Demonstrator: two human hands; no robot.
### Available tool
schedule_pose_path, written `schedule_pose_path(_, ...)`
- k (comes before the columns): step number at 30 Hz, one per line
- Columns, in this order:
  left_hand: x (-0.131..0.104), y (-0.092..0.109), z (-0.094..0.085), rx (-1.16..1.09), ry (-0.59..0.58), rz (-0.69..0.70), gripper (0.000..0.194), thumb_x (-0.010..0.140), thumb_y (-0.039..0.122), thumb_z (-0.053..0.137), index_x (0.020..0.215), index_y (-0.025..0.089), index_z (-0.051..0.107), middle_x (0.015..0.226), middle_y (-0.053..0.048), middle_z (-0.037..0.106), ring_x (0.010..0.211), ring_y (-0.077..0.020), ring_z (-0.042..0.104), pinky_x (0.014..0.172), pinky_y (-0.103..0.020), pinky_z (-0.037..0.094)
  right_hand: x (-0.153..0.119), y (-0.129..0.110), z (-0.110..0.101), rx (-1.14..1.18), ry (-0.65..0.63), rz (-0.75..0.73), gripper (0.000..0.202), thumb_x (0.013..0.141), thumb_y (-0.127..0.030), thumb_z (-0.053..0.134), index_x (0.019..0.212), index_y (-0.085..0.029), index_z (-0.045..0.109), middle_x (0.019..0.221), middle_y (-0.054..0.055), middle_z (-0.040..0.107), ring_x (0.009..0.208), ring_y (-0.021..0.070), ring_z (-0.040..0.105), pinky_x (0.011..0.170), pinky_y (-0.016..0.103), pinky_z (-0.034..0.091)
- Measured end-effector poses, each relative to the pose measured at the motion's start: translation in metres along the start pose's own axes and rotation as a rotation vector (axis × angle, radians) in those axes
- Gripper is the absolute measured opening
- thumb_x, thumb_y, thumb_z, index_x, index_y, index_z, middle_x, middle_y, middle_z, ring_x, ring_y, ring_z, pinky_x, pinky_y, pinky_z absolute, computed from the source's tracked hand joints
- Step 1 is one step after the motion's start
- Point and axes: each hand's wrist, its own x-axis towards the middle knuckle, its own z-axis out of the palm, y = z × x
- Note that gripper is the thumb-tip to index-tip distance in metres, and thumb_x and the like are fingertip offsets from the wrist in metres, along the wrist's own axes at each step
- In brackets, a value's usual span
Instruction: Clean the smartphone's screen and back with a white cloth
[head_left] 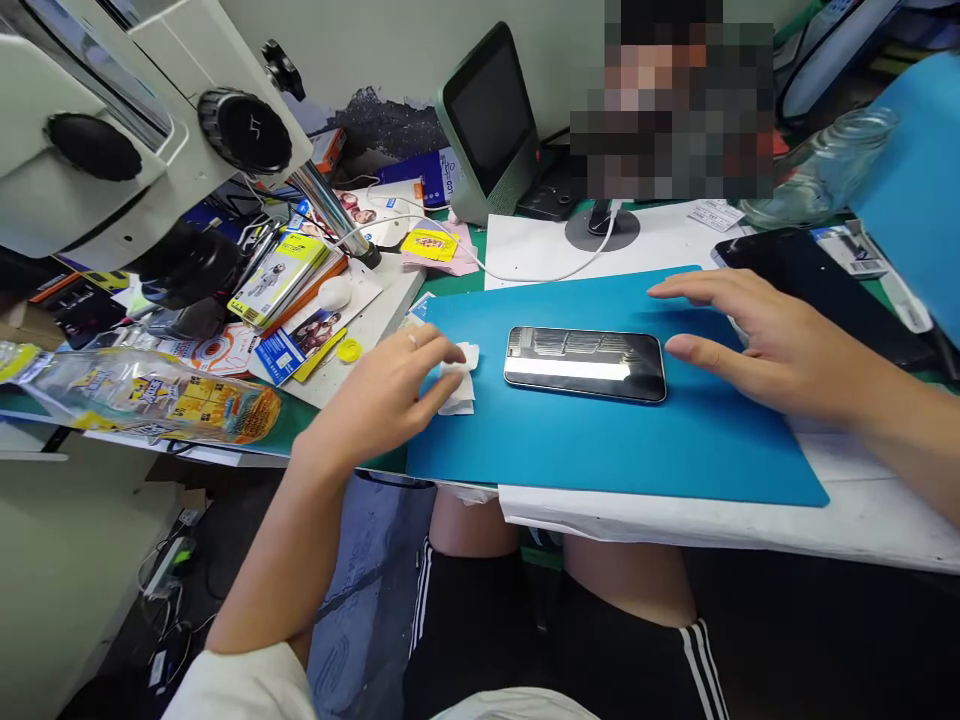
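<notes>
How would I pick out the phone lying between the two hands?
Look for the big blue mat at the centre of the picture. On it, the phone lies flat between the left hand and the right hand. It is the dark, glossy slab with a bright reflection across its face, unlike the white tissue by the left hand.

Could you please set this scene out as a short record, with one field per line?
Left hand: fingers at the white tissue; whether they grip it is unclear
Right hand: open, apart from the phone, near its right end
Phone: lying flat, dark glossy face up, reflecting light
Surface: blue mat, under both phone and tissue
Left side: clear plastic bottle on its side; white apparatus with black knobs
Far right: glass jar
</notes>
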Motion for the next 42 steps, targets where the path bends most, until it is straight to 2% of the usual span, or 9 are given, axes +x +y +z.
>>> schedule_pose_path(3,-0.016,-0.001,0.02,-0.044,-0.004,-0.079,0.019,0.101,0.025,0.048,0.113,0.023,0.062,0.113,-0.006,0.062,0.105,-0.0247,0.06,0.093,-0.039,0.047,0.001,-0.003,-0.001,-0.009,0.011,-0.008,0.051,0.089,-0.062,0.052,0.132,-0.035,0.057,0.135,0.009,0.058,0.122,0.041,0.052,0.063,0.044,0.059)
schedule_pose_path(8,-0.011,-0.004,0.04,-0.097,0.11,-0.139,0.013,0.099,0.026,0.053,0.102,0.023,0.065,0.104,-0.005,0.063,0.101,-0.0242,0.061,0.089,-0.038,0.049,0.002,0.001,0.001,0.003,0.029,-0.038,0.046,0.089,-0.061,0.053,0.128,-0.039,0.059,0.132,0.006,0.062,0.125,0.04,0.05,0.066,0.044,0.059)
schedule_pose_path(11,-0.002,-0.002,0.04,-0.103,0.129,-0.158,0.013,0.098,0.025,0.053,0.092,0.022,0.065,0.095,-0.004,0.064,0.093,-0.0234,0.062,0.082,-0.037,0.049,0.002,0.004,0.002,0.012,0.038,-0.055,0.045,0.089,-0.06,0.053,0.127,-0.037,0.06,0.13,0.008,0.062,0.125,0.0399,0.05,0.059,0.042,0.059)
schedule_pose_path(13,0.003,0.001,0.038,-0.092,0.132,-0.147,0.013,0.098,0.023,0.053,0.091,0.022,0.065,0.094,-0.003,0.065,0.091,-0.0229,0.062,0.081,-0.036,0.049,0.002,0.006,0.003,0.011,0.039,-0.067,0.046,0.09,-0.059,0.053,0.127,-0.034,0.06,0.131,0.009,0.062,0.125,0.0398,0.051,0.061,0.044,0.059)
schedule_pose_path(16,0.013,0.007,0.037,-0.073,0.16,-0.111,0.012,0.098,0.021,0.054,0.096,0.022,0.066,0.096,-0.003,0.064,0.093,-0.0223,0.061,0.081,-0.035,0.048,0.002,0.007,0.003,0.012,0.044,-0.09,0.046,0.09,-0.057,0.054,0.129,-0.034,0.06,0.131,0.008,0.063,0.125,0.04,0.051,0.078,0.052,0.059)
schedule_pose_path(19,0.022,0.012,0.038,-0.061,0.176,-0.074,0.011,0.098,0.02,0.056,0.097,0.022,0.067,0.097,-0.003,0.065,0.093,-0.0215,0.059,0.079,-0.033,0.047,0.002,0.008,0.003,0.005,0.054,-0.129,0.046,0.091,-0.056,0.054,0.128,-0.031,0.061,0.129,0.009,0.064,0.125,0.0391,0.052,0.094,0.058,0.052)
schedule_pose_path(22,0.03,0.015,0.041,-0.068,0.185,-0.044,0.01,0.098,0.019,0.058,0.097,0.021,0.067,0.097,-0.002,0.065,0.094,-0.0207,0.059,0.081,-0.032,0.047,0.003,0.009,0.004,-0.002,0.057,-0.158,0.045,0.092,-0.055,0.054,0.127,-0.028,0.062,0.128,0.01,0.064,0.124,0.0384,0.052,0.101,0.059,0.046)
schedule_pose_path(35,0.032,0.021,0.042,-0.024,0.133,0.002,0.021,0.098,0.018,0.052,0.106,0.023,0.07,0.103,-0.005,0.064,0.099,-0.024,0.056,0.089,-0.04,0.049,0.002,0.008,0.003,0.014,0.047,-0.185,0.044,0.093,-0.056,0.051,0.127,-0.029,0.06,0.127,0.012,0.063,0.123,0.0378,0.053,0.104,0.062,0.042)
schedule_pose_path(42,0.044,0.036,0.044,0.011,0.121,0.044,0.028,0.095,0.011,0.05,0.11,0.021,0.071,0.104,-0.006,0.063,0.098,-0.0247,0.054,0.088,-0.039,0.049,0.002,0.005,0.002,0.027,0.045,-0.176,0.046,0.093,-0.058,0.05,0.124,-0.026,0.063,0.125,0.013,0.064,0.122,0.0372,0.054,0.104,0.06,0.043)
